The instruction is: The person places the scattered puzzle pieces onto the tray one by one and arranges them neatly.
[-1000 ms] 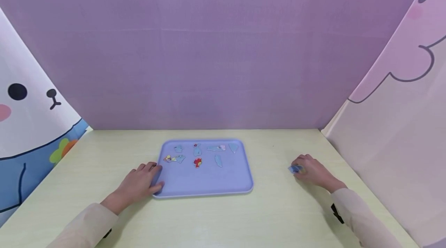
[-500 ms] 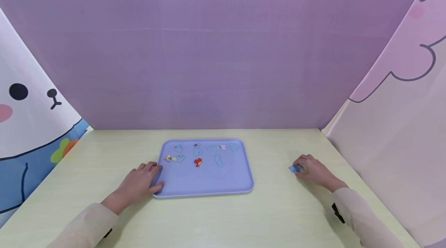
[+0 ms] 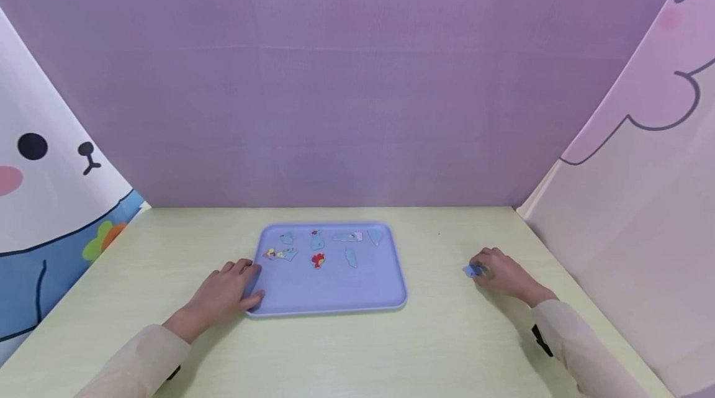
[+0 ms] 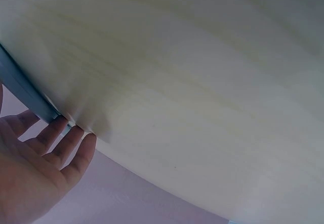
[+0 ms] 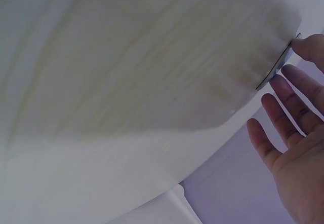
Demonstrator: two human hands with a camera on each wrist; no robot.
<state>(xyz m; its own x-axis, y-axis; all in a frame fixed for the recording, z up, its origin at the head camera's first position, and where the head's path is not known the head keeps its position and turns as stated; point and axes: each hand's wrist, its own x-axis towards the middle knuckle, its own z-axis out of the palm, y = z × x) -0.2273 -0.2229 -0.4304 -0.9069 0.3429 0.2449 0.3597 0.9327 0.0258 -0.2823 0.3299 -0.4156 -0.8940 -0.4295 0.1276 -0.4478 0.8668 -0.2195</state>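
My left hand point(image 3: 220, 292) rests at the left rim of a shallow lavender-blue tray point(image 3: 335, 298), its thumb and index finger lying over that edge. In the left wrist view, the fingertips of the left hand point(image 4: 40, 173) touch the tabletop beside the rim. Out to the right of the tray, my right hand point(image 3: 503, 274) pinches a flat blue puzzle piece point(image 3: 468, 271) close to the table. The right wrist view catches this puzzle piece point(image 5: 278, 68) edge-on, thin and dark along its side, between thumb and fingers. Much of its face is covered by the hand.
Several flat, irregular pieces lie apart in the tray's back half, mostly light blue, including a red one point(image 3: 318, 260) and a long one point(image 3: 347, 237). A pale wooden table point(image 3: 335, 354) meets a purple backdrop point(image 3: 335, 106), with printed cloth at both sides.
Almost nothing moves. Over the last second, the right hand shifts very slightly, still pinching the blue puzzle piece; the left hand stays at the tray's rim.
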